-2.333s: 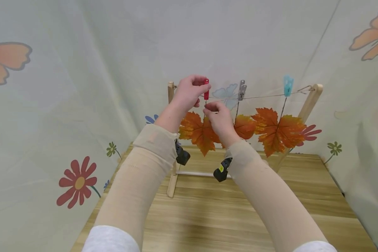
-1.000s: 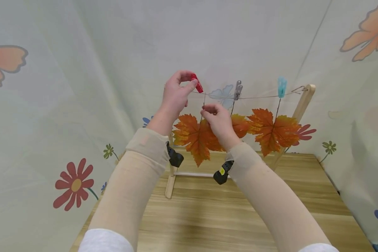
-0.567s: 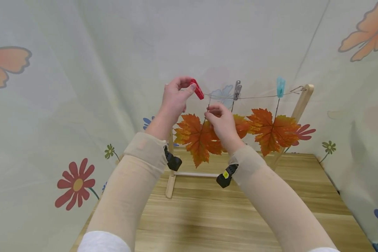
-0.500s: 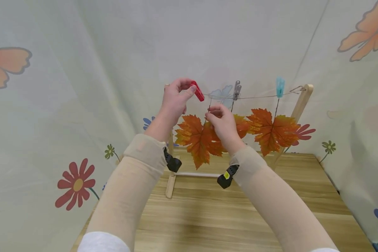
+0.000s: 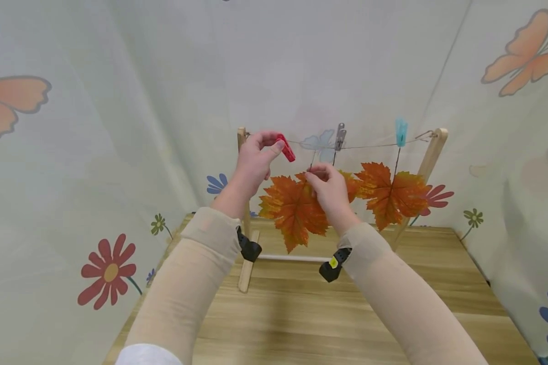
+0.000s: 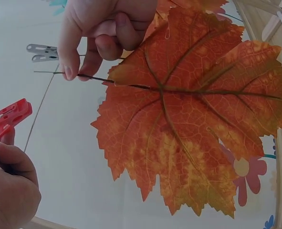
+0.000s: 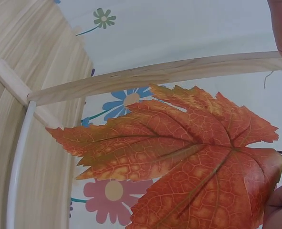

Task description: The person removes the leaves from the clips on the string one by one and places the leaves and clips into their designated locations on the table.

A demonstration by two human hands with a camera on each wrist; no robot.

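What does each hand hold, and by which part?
Left hand: the red clothespin, by its upper end. Right hand: the leftmost leaf, by its stem.

Left hand [image 5: 254,161] pinches; right hand [image 5: 332,188] pinches lower

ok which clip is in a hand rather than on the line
The red clip, pinched in the left hand off the line; the grey clip and blue clip are both on it, untouched.
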